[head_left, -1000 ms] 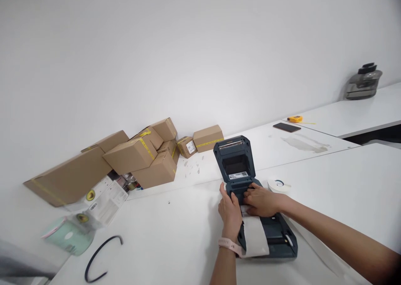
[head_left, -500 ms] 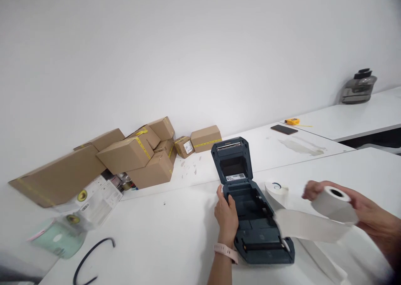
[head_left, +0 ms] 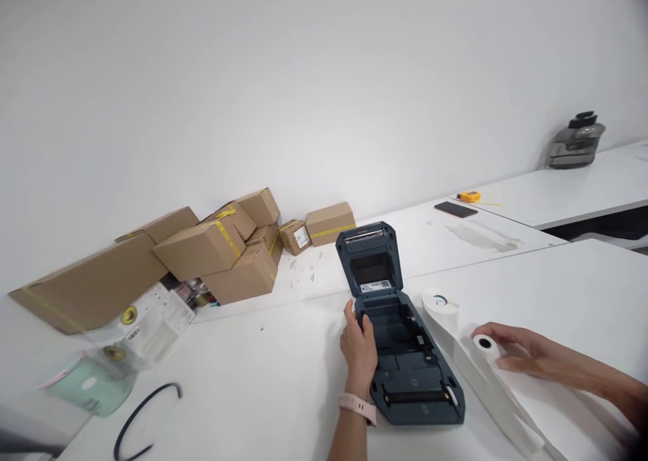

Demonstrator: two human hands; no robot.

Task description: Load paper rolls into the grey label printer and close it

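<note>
the left hand (head_left: 358,353) is at the lower middle of the frame, its fingers (head_left: 350,319) pointing up, the thumb (head_left: 368,326) apart; the left forearm (head_left: 349,439) rises from the bottom edge. the right hand (head_left: 541,354), at the lower right, curls leftward, thumb below the fingers; the right forearm (head_left: 602,383) slants in from the right edge.

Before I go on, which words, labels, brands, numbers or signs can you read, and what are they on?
No text can be read.
Sticker in the raised lid of the dark device: print too small.
White label on the small carton: too small.
White packet with avocado pictures: print too small.
Yellow tape on the rightmost carton: marks too small.
Green container: marks too blurred.
</note>
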